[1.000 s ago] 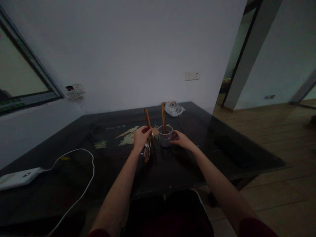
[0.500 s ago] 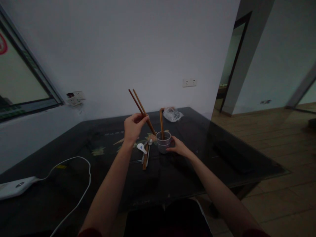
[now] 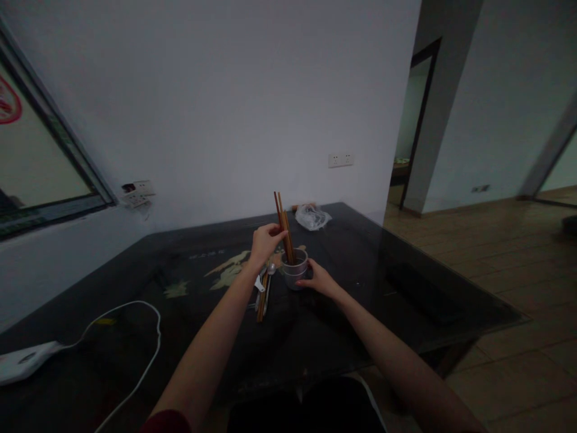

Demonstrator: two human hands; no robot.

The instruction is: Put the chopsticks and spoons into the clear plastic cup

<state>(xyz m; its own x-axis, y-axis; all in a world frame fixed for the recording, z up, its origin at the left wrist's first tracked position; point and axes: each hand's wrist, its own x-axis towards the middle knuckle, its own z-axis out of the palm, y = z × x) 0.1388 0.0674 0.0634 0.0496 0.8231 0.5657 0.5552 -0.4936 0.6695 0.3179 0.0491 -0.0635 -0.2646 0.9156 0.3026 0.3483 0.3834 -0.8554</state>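
Note:
My left hand [image 3: 267, 242] pinches a pair of wooden chopsticks [image 3: 278, 207], whose lower ends reach into a grey cup [image 3: 295, 273]. More chopsticks [image 3: 287, 225] stand in the cup right beside them. My right hand [image 3: 319, 279] is closed round the cup's right side, with the cup upright on the table. Just left of the cup lie loose chopsticks [image 3: 261, 310], a metal spoon [image 3: 271, 269] and a white spoon [image 3: 258, 284], partly hidden by my left forearm.
A crumpled clear plastic bag [image 3: 312, 218] rests at the back of the dark table [image 3: 360, 313], near the wall. On the left a white power strip or charger [image 3: 27, 361] trails a white cable [image 3: 158, 328]. Wall sockets [image 3: 341, 160] are above the table.
My left hand has moved right and lowered its chopsticks from a tilted position beside the cup into it, more upright. My right hand keeps hold of the cup.

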